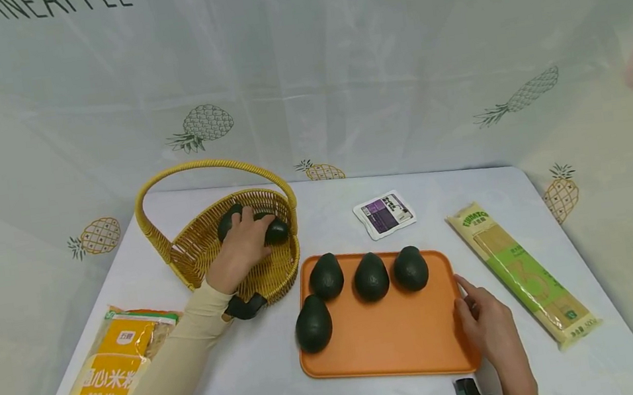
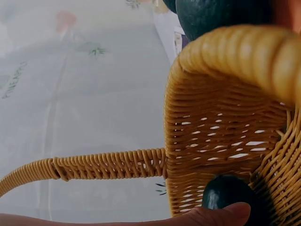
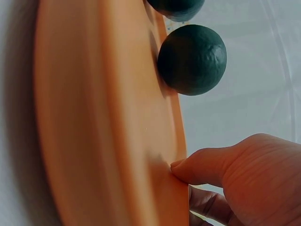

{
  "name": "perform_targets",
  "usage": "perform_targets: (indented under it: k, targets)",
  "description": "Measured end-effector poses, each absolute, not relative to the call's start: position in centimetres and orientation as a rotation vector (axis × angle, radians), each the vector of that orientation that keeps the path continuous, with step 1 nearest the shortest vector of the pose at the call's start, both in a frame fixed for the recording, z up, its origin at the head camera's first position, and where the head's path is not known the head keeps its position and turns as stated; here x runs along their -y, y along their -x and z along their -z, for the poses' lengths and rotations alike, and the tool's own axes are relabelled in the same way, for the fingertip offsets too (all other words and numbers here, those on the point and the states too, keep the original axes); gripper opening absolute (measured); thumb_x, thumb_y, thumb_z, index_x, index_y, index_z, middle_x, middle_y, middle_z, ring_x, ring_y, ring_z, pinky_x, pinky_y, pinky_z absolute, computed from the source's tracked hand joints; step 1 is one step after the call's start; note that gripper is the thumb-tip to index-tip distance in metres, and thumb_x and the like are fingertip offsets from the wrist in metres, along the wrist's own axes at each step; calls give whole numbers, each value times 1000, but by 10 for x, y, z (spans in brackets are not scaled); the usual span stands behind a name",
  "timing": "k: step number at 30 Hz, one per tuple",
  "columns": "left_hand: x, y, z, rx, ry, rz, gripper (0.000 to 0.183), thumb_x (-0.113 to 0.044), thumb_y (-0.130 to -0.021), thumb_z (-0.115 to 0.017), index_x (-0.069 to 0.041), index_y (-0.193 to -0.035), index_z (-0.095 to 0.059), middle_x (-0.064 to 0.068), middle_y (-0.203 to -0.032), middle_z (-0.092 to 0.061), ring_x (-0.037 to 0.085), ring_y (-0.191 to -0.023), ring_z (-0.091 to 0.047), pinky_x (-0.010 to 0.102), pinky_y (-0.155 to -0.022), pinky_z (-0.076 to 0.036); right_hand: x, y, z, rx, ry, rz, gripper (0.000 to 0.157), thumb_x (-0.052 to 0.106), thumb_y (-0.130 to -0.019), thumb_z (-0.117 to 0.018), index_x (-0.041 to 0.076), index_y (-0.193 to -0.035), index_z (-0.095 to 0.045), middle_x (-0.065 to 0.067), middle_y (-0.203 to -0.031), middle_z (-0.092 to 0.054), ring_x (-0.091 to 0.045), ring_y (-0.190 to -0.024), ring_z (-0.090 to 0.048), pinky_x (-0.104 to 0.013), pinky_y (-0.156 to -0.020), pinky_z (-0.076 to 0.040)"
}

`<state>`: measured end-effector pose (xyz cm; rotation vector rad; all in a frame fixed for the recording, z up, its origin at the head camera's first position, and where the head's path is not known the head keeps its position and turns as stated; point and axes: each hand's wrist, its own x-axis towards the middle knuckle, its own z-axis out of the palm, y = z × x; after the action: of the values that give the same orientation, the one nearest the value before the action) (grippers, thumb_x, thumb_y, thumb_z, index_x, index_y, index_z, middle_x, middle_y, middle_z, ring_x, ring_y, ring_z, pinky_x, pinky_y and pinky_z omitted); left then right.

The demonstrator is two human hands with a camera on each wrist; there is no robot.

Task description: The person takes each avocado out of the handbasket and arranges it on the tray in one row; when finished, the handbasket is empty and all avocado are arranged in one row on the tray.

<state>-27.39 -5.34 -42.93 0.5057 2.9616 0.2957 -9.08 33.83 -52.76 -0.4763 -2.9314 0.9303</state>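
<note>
a person's left hand [image 1: 243, 244], in a cream sleeve [image 1: 198, 330], reached down into a golden-brown woven wicker basket [image 1: 193, 257] with a tall arched handle, at the far left of a white-covered desk [image 1: 257, 382]. the thumb and fingers pinched a dark green, egg-shaped avocado [image 1: 278, 231] near the basket's right side; in the left wrist view the thumb lay against its glossy skin. a second dark green avocado [image 1: 225, 224] sat in the basket beside it, partly covered by the fingers.

to the right of the basket, near the middle of the desk, lay a shallow orange rectangular tray [image 1: 395, 337] with rounded corners. on it were four more avocados [image 1: 372, 277]: three in a row along the far side and one at the left edge. the right hand [image 1: 491, 321] pinched the tray's right rim, thumb on the inner side and fingers outside.

beyond the tray was a small white-and-purple packet [image 1: 386, 214]. a long, clear-and-green pack of pale noodles [image 1: 521, 274] lay slanted at the right, and a yellow-orange food bag [image 1: 103, 382] lay at the near left, partly behind the left forearm. a pale cloth [image 1: 378, 29] printed with pineapples hung behind.
</note>
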Motion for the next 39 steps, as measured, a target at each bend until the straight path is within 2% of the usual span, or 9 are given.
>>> perform_targets:
  k: [7, 10, 13, 15, 18, 21, 23, 28, 39]
  targets:
    - [54, 273, 429, -2944, -547, -321, 70, -7, -93, -83, 3, -153, -50, 32, -164, -41, 58, -149, -41, 67, -111, -50, -339, 90, 527, 2938, 484, -934, 51, 5, -104, -63, 1, -154, -56, -15, -90, -63, -21, -73, -53, -24, -58, -40]
    - [54, 272, 430, -2920, -571, -329, 73, -4, -93, -82, 0, -156, -47, 31, -160, -45, 57, -141, -48, 61, -105, -55, -339, 91, 527, 2945, 482, -941, 51, 5, -104, -63, 1, -154, -55, -15, -91, -63, -21, -73, -53, -24, -58, -40]
    - [53, 271, 430, -2923, -564, -337, 70, -3, -92, -83, -3, -155, -52, 34, -152, -45, 53, -126, -53, 53, -86, -60, -339, 90, 527, 2947, 483, -941, 51, 6, -104, -63, 1, -154, -55, -15, -91, -62, -20, -73, -52, -24, -58, -40]
    - [52, 271, 430, -2925, -548, -346, 66, -2, -92, -83, -3, -152, -56, 35, -147, -45, 51, -122, -53, 51, -81, -60, -339, 90, 527, 2941, 484, -934, 51, 5, -104, -63, 1, -154, -56, -15, -90, -63, -21, -73, -52, -24, -58, -40]
    - [53, 271, 430, -2903, -530, -327, 61, -2, -93, -81, -1, -150, -58, 37, -149, -46, 56, -130, -51, 59, -94, -59, -339, 90, 527, 2938, 482, -933, 51, 6, -104, -63, 1, -154, -56, -15, -91, -63, -21, -73, -53, -24, -58, -40]
    - [53, 271, 430, -2866, -520, -312, 63, -2, -94, -79, 0, -152, -55, 38, -158, -42, 61, -144, -44, 70, -109, -49, -338, 89, 526, 2931, 478, -927, 50, 5, -104, -63, 1, -153, -56, -15, -91, -63, -21, -73, -53, -24, -58, -40]
    - [54, 270, 430, -2870, -546, -316, 62, 0, -94, -78, 0, -152, -55, 38, -157, -44, 62, -141, -47, 69, -107, -50, -338, 90, 526, 2930, 474, -929, 50, 5, -104, -63, 1, -153, -56, -15, -91, -63, -21, -73, -53, -24, -58, -40]
    - [55, 268, 433, -2868, -579, -360, 56, 2, -90, -83, -1, -142, -62, 35, -137, -53, 53, -115, -60, 55, -85, -60, -338, 90, 526, 2930, 479, -930, 51, 5, -104, -63, 1, -154, -56, -15, -91, -63, -21, -73, -53, -24, -58, -40]
    - [55, 269, 435, -2817, -573, -306, 69, -4, -89, -86, 1, -151, -55, 32, -140, -59, 55, -128, -59, 59, -103, -57, -338, 89, 527, 2901, 461, -913, 50, 4, -102, -64, 0, -152, -58, -13, -87, -63, -19, -71, -51, -24, -57, -39]
